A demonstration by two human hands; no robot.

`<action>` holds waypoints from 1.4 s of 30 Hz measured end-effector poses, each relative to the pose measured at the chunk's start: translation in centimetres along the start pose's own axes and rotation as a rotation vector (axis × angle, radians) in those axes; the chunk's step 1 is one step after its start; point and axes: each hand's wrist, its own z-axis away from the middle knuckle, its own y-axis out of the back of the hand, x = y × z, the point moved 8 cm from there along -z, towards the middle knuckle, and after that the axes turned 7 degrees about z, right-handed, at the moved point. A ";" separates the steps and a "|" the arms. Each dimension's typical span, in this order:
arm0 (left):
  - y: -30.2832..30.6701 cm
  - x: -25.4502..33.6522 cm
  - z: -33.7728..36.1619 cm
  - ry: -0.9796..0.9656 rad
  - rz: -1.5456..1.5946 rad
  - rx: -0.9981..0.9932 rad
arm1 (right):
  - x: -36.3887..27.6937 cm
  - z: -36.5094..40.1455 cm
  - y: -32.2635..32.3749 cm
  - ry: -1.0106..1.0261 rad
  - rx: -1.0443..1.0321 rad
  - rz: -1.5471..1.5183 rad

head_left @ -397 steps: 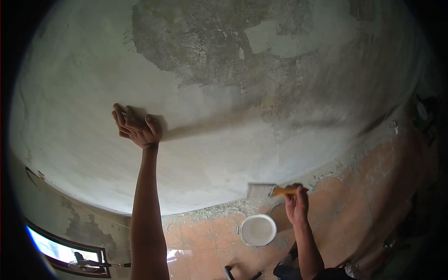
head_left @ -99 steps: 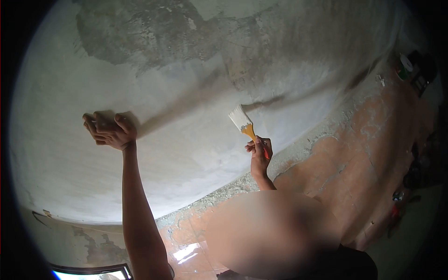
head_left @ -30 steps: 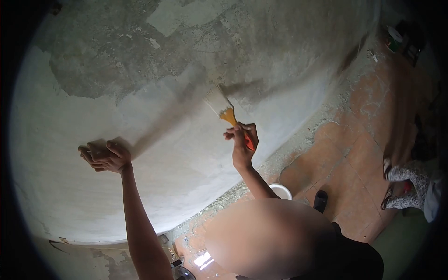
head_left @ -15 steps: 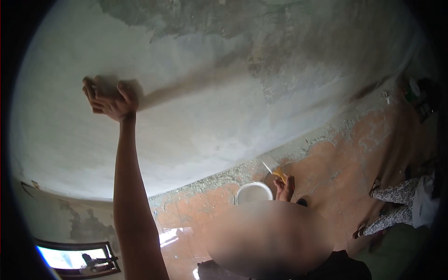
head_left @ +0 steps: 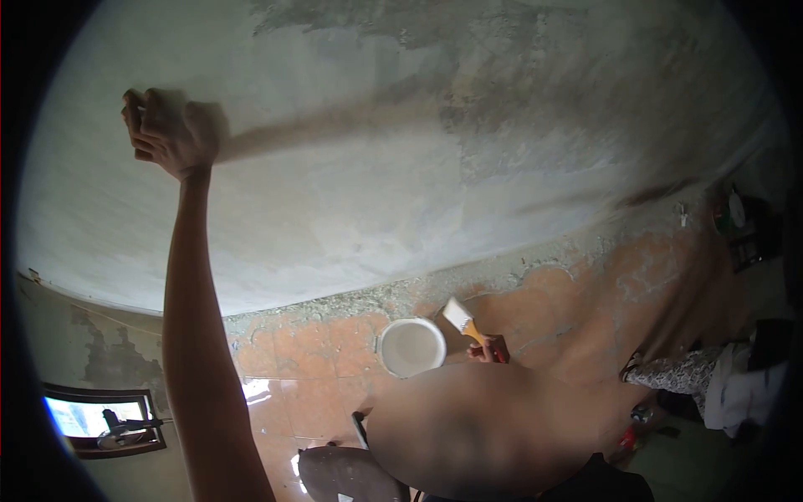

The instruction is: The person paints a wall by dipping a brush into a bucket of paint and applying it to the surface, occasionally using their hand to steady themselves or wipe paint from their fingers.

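High on the left, my left hand (head_left: 171, 138) rests against the grey, patchy plastered wall (head_left: 360, 184), its fingers bent and apart and no object visible in it. Its shadow falls to the right. Lower down, my right hand (head_left: 488, 349) grips the yellow handle of a paintbrush (head_left: 462, 319), whose wide white bristles point up and left. Just left of the brush, a round white bucket (head_left: 412, 348) stands on the floor with pale contents. Part of my right hand is hidden behind a large blurred patch.
Orange floor tiles (head_left: 301, 360) meet a rough strip of plaster along the wall. A dark chair (head_left: 347, 475) is at the bottom. At right stands a person in patterned trousers (head_left: 682, 371). A framed opening (head_left: 100, 421) is at lower left.
The view has shifted, so the wall hand appears farther left and higher. The brush and bucket appear farther left; the brush's bristles show more broadly. The dark chair has come into view.
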 end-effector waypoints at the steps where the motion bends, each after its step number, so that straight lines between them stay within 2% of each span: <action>1: 0.0 0.1 0.1 -0.044 0.003 0.027 | -1.2 0.0 0.0 0.034 -0.053 0.036; 8: 1.4 2.5 -0.5 0.009 -0.021 0.034 | -4.7 0.7 5.2 0.028 -0.267 0.207; 10: 1.9 3.4 1.0 0.170 -0.035 -0.071 | -5.1 -0.1 7.4 0.014 -0.300 0.239; 13: 6.6 8.7 10.3 0.285 0.056 -0.159 | -4.6 -0.9 10.1 -0.022 -0.344 0.285; 15: 10.9 13.4 22.7 0.368 0.102 -0.308 | -5.1 -2.0 10.6 -0.015 -0.358 0.305; 18: 20.3 22.6 46.9 0.625 0.189 -0.872 | -9.1 -3.7 8.1 0.257 -0.496 0.364; 19: 24.3 25.4 52.1 0.845 0.235 -1.113 | -12.2 -4.4 6.1 0.491 -0.538 0.491; 20: 28.0 28.2 52.5 1.008 0.322 -1.224 | -15.4 -4.7 3.9 0.720 -0.578 0.622; 22: 36.2 32.0 58.3 1.184 0.295 -1.313 | -23.7 -2.8 -2.9 1.249 -0.664 0.932; 23: 39.8 33.1 59.2 1.327 0.294 -1.344 | -27.1 -2.0 -5.6 1.474 -0.664 0.992; 24: 43.0 33.9 60.1 1.414 0.256 -1.355 | -29.6 -1.5 -8.1 1.703 -0.652 1.040; 25: 46.2 34.7 61.3 1.499 0.220 -1.369 | -31.6 -1.7 -10.0 1.883 -0.553 1.034; 26: 49.0 35.1 61.5 1.465 0.200 -1.356 | -33.2 -1.5 -11.8 2.055 -0.444 1.018; 28: 53.4 35.9 63.6 1.431 0.179 -1.334 | -35.6 -0.4 -15.7 2.264 -0.345 1.068; 29: 55.6 35.7 64.1 1.306 0.034 -1.252 | -36.1 -0.9 -16.7 2.273 -0.347 1.061; 30: 57.1 35.2 64.1 1.177 -0.105 -1.168 | -35.5 -1.5 -17.7 2.357 -0.265 1.193; 31: 58.0 34.7 64.9 1.178 -0.106 -1.164 | -34.6 -2.0 -18.3 2.431 -0.175 1.330; 33: 59.4 34.3 69.2 1.624 0.047 -1.277 | -33.1 -2.6 -18.0 2.437 -0.143 1.336; 34: 59.1 33.9 69.9 1.623 0.046 -1.269 | -32.3 -3.0 -17.8 2.441 -0.112 1.342; 36: 57.9 33.1 70.6 1.835 0.160 -1.047 | -31.4 -4.1 -17.5 2.428 -0.108 1.310; 39: 53.9 31.8 70.6 1.915 0.233 -1.028 | -29.5 -5.9 -17.1 2.380 -0.152 1.341; 41: 50.0 31.1 68.9 1.907 0.294 -1.041 | -28.1 -6.4 -16.5 2.276 -0.268 1.308; 42: 48.9 31.2 68.4 1.894 0.342 -1.047 | -27.4 -6.3 -15.7 2.277 -0.260 1.315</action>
